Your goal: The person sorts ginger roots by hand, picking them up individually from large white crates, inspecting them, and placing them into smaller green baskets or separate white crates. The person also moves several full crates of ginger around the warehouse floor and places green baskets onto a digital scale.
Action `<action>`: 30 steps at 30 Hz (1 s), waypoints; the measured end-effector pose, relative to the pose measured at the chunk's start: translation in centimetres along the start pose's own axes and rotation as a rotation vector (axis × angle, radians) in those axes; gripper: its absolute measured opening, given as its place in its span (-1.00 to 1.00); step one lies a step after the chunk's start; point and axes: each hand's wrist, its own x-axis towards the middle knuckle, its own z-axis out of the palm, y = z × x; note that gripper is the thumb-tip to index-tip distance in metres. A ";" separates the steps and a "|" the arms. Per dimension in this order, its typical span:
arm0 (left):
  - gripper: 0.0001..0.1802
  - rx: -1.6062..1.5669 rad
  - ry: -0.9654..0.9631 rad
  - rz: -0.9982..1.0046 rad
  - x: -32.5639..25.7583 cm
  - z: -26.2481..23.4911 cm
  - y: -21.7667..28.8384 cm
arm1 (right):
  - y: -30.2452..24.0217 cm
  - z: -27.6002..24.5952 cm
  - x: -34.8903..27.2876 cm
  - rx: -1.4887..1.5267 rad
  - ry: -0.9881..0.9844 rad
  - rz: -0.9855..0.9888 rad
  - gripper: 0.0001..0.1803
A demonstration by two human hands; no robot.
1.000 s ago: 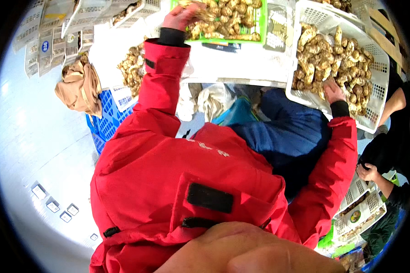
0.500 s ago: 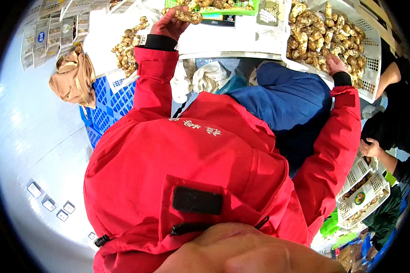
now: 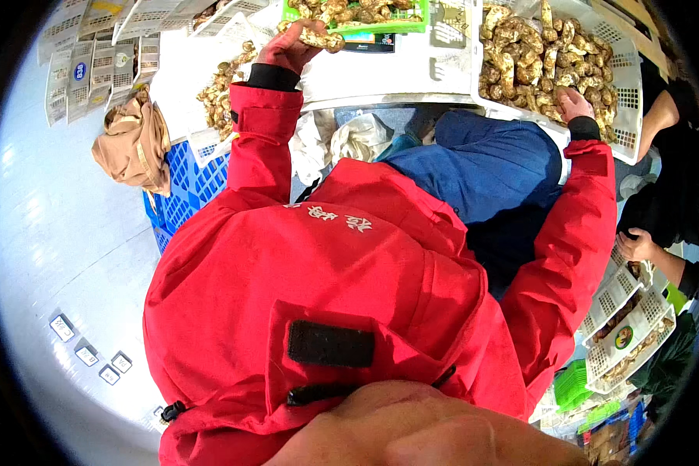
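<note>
Raised at the upper left, my left hand (image 3: 289,48) is closed around a brown and white mushroom (image 3: 322,39), whose length points to the right. It is above the white table, just short of a green tray (image 3: 377,28) with mushrooms in it. On the right, my right hand (image 3: 574,104) reaches over the near side of a white perforated basket (image 3: 631,116). Its fingers are curled down among the heaped mushrooms (image 3: 520,58); what they grip is hidden.
A dark-screened scale (image 3: 369,43) sits under the green tray. Left of my left hand lies another mushroom pile (image 3: 224,85) in a white basket. White crates (image 3: 81,74), a brown cloth bag (image 3: 132,144) and a blue pallet (image 3: 198,179) stand leftward. A co-worker's hand (image 3: 635,245) shows at right.
The whole view has shifted slightly. My left hand keeps the same mushroom at nearly the same place. The fingers of my right hand look more curled into the heap.
</note>
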 end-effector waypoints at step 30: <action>-0.81 -0.455 0.002 -0.455 5.1 12.3 -10.4 | -3.8 1.0 -2.2 -0.309 0.022 -0.115 -0.59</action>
